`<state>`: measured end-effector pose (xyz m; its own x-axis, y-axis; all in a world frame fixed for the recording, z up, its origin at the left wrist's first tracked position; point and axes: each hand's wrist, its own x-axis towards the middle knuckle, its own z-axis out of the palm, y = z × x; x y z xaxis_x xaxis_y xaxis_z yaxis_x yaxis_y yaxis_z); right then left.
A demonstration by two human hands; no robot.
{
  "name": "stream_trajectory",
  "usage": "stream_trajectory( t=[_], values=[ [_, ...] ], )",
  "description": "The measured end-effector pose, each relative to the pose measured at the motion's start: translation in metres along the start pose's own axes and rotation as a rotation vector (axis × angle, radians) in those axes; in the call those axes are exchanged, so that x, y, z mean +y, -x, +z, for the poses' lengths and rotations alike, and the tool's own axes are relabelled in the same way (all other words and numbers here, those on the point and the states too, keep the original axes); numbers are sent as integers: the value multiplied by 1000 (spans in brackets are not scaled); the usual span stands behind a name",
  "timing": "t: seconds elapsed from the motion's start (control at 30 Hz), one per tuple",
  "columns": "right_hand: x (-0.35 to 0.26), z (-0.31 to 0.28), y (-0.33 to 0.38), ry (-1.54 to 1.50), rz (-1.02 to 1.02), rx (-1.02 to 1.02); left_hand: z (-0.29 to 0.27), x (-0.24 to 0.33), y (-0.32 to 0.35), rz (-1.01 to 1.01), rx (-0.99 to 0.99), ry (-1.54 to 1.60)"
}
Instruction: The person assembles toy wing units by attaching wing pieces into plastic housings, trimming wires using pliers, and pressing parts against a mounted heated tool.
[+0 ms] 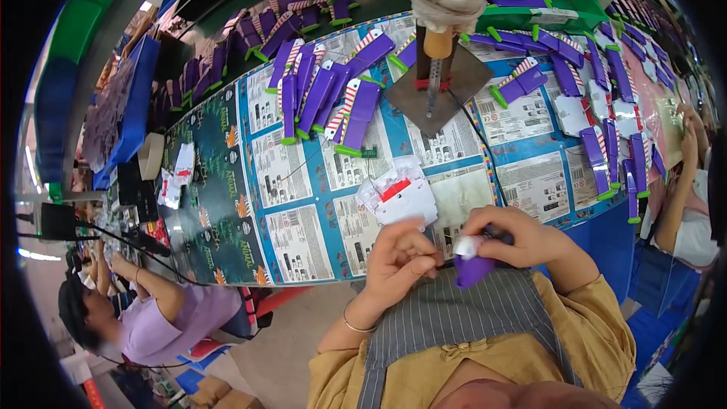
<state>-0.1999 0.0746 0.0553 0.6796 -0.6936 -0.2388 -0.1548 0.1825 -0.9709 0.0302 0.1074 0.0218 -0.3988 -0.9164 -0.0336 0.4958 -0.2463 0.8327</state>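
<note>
Close to my apron, my right hand point(509, 236) grips a small plastic piece point(474, 266), purple below with a white end. Something dark shows between its fingers. My left hand point(400, 261) is just left of it, fingers curled and thumb drawn in towards the fingertips. Whether it pinches anything small I cannot make out. Past my left hand lies a white plastic shell point(400, 191) with a red insert, flat on the table. Beyond it several purple plastic pieces point(360, 115) with green ends and red-and-white striped edges lie in a loose pile.
A metal stand point(438, 95) with a cloth-wrapped upper part rises at the table's far middle, its dark cable running towards me. More purple pieces and white shells point(573, 115) cover the right side. A green bin point(556, 15) stands behind. Co-workers sit at left point(163, 299) and right.
</note>
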Motion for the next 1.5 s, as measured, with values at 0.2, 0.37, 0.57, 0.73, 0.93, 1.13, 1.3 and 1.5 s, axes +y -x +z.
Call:
stream_trajectory(
  t=[0.2,0.37,0.57,0.73,0.93,1.13,1.3,1.5],
  values=[
    [7,13,-14,-470,-314,-352,-10,-8,-6,166,-65,-513],
    [15,-14,-24,730,-393,415,-43,-14,-3,248,614,-615],
    [38,-6,-48,1183,-523,374,-28,-24,-21,-37,419,-173],
    [29,-11,-44,1191,-578,358,-25,-19,-19,-77,335,-184],
    [21,-5,-35,497,-204,288,-22,-5,-18,-177,271,-89],
    [26,-4,-32,458,-174,246,-17,-3,-16,-205,242,-60],
    [17,1,-25,981,-149,227,-22,-8,-15,-155,246,-135],
    [17,4,-28,1088,-97,204,-24,-8,-17,-166,323,-101]
  ],
)
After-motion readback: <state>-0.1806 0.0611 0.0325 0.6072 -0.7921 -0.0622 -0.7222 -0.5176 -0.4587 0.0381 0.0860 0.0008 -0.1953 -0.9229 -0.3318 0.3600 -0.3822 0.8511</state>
